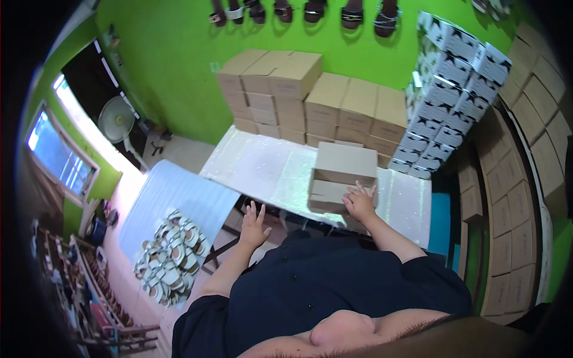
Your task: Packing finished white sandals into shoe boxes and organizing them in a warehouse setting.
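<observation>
An opened brown cardboard box stands near the front edge of the white-covered table, its lid raised at the back. My right hand lies over the box's right front part with its fingers spread, and I see nothing held in it. Off the table's front left, my left hand is in the air, fingers apart and holding nothing. Part of the box's inside is hidden by my right hand.
Stacked brown boxes line the table's back, with patterned white boxes towering at the right. A heap of white sandals lies on the left table. Shelves of boxes stand far right, a fan far left.
</observation>
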A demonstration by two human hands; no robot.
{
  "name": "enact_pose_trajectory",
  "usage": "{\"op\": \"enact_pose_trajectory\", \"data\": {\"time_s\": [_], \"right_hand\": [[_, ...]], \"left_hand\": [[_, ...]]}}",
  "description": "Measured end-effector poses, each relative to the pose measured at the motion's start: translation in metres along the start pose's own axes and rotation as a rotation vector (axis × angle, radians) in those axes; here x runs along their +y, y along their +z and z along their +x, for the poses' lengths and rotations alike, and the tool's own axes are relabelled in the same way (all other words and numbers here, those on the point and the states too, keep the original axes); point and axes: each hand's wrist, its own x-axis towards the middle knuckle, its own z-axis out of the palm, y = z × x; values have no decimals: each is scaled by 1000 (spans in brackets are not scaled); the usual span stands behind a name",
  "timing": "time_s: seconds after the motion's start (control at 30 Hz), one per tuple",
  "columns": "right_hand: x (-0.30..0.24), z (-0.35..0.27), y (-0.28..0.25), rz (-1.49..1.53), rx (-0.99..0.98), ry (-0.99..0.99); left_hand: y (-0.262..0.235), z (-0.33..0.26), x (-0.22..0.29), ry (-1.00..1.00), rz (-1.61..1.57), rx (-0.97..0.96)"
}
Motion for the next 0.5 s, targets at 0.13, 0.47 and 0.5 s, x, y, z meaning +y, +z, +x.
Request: {"op": "enact_pose_trajectory", "data": {"time_s": [0.13, 0.47, 0.5], "right_hand": [[-82, 15, 43, 92, -29, 20], [-335, 34, 132, 241, -212, -405], [-357, 35, 137, 206, -253, -462]], "left_hand": [[-52, -43, -45, -35, -10, 63], [-171, -177, -138, -392, -14, 190], [-182, -186, -143, -423, -14, 187]]}}
